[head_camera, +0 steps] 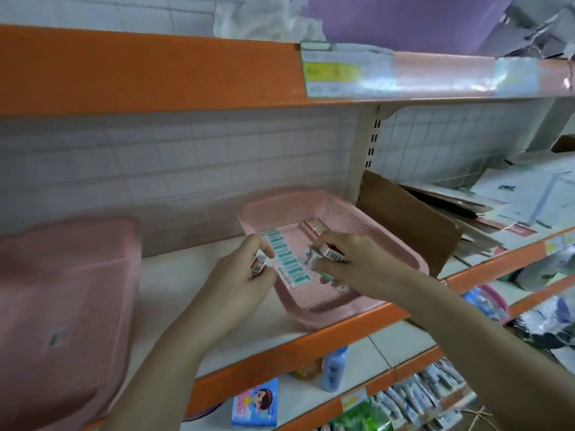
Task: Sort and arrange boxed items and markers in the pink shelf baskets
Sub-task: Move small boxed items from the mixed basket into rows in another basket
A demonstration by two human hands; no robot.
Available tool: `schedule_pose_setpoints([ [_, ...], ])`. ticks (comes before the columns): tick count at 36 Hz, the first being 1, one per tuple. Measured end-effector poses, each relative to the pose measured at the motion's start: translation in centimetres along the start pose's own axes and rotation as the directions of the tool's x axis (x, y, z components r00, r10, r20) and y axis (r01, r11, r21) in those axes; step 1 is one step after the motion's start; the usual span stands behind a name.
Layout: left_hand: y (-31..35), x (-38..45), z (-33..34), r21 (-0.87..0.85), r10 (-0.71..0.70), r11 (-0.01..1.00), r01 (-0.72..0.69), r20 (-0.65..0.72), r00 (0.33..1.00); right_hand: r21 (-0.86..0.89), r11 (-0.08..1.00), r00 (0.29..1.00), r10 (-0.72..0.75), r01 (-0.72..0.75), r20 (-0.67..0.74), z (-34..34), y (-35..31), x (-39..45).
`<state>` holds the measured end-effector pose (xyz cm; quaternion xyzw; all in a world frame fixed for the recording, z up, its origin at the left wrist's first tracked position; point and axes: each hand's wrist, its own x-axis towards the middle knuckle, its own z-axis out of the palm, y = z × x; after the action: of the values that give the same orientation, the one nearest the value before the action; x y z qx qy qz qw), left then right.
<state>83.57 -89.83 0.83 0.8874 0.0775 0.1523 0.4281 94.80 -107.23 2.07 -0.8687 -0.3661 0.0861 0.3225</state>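
Left hand [245,269] grips small box [259,265]; right hand [348,259] grips boxes [329,251] over pink basket [373,225].

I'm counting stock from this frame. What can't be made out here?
- Head view: print on the red-and-white boxes in the pink basket, blurred.
- Box in the left hand, mostly covered by fingers.
- Boxes under the right hand, count hidden.
- Left basket, motion-blurred.

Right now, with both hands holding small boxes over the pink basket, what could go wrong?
1. The pink perforated plastic basket sits skewed, its front corner at the orange shelf edge; a push might tip it off.
2. The right hand grips several small red-and-white boxes; one could slip.
3. The left hand, holding another box, could knock the row of teal-labelled items.
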Motion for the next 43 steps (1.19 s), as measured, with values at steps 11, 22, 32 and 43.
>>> schedule_pose_setpoints([
  [11,0.8,3.2,3.6,0.039,-0.123,0.992,0.122,0.000,0.992,-0.035,0.999,0.992,-0.021,0.026,0.126,-1.5,4.6,4.6],
  [22,1.6,4.3,5.9,0.042,-0.240,0.969,0.245,-0.101,0.966,-0.174,0.963,0.913,-0.123,0.204,0.389,-1.8,6.6,8.0],
  [32,0.8,4.4,5.2,0.046,-0.255,0.964,0.261,-0.113,0.960,-0.270,0.882,0.839,-0.214,0.386,0.500,2.5,7.8,9.8],
  [43,0.9,4.7,4.3,0.067,-0.215,0.973,0.219,-0.056,0.975,-0.224,0.946,0.798,-0.056,0.235,0.600,1.8,7.8,9.7],
])
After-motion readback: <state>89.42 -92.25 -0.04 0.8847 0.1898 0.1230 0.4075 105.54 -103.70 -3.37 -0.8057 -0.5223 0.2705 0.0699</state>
